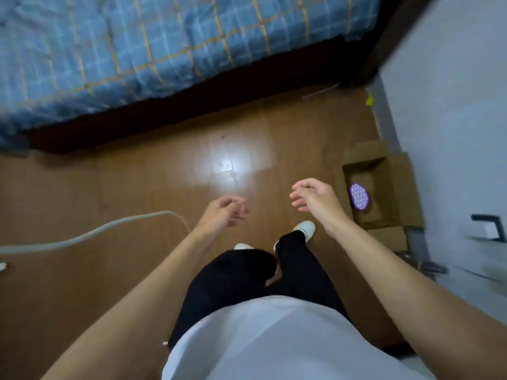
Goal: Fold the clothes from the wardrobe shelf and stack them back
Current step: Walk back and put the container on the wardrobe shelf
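I look straight down at a brown wooden floor (137,187) with both arms stretched out in front of me. My left hand (223,212) hangs over the floor with its fingers loosely curled, holding nothing. My right hand (315,198) is a little higher and to the right, fingers apart and empty. No clothes and no wardrobe shelf are in view. My own black trousers and white shoes (304,229) show below the hands.
A bed with a blue checked cover (164,42) fills the top of the view. An open cardboard box (395,187) holding a purple round object (358,196) stands by the white wall at right. A grey hose (82,237) runs across the floor at left.
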`<state>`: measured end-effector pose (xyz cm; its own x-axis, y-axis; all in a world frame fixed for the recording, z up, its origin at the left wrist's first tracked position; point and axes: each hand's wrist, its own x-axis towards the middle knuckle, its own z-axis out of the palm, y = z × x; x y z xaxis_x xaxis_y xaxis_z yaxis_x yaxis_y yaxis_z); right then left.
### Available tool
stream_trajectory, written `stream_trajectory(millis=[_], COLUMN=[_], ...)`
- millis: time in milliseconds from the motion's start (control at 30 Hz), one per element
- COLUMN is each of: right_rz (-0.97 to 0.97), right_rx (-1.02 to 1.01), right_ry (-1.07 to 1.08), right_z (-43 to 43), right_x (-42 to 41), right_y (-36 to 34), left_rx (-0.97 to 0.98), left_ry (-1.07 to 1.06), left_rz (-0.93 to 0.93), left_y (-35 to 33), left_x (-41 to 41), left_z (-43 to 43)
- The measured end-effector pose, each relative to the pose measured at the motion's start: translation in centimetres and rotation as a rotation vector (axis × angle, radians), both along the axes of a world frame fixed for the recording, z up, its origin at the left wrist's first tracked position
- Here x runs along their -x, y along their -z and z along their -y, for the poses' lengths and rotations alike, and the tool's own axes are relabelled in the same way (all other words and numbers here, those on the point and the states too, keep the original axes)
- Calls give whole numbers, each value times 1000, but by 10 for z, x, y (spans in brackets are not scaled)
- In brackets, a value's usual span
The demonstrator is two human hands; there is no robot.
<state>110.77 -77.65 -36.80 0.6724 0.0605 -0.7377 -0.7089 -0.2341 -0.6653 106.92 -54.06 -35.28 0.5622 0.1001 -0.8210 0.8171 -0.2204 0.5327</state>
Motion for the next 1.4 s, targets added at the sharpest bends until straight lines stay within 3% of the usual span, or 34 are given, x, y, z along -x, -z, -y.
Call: stream_trajectory(millis=[167,433,667,867,1033,1167,1400], right_rz=[32,-9,-14,-51,-49,-47,-65], right_rx=[20,146,434,525,534,447,42], right_ry=[-427,-870,-1259,-1455,-1499,-1542,-1563], right_z=[-97,-229,-309,-388,-484,-582,-764], right_x=[21,68,85,75,70,89,175], right_y=[-31,-41,-22,-3,18,19,-17], left_rx=[9,98,98,35,-24,-11,195], left_ry=[-402,-895,-1313,-1628,-1768,-1813,-1881], left_rz=[-58,-96,56,211,104,-53,-318], left_y=[3,17,-5,-23,-19,-3,19], left_x=[110,261,328,360,381,394,418], left_z=[-86,-175,-257,-321,-349,-346,-319])
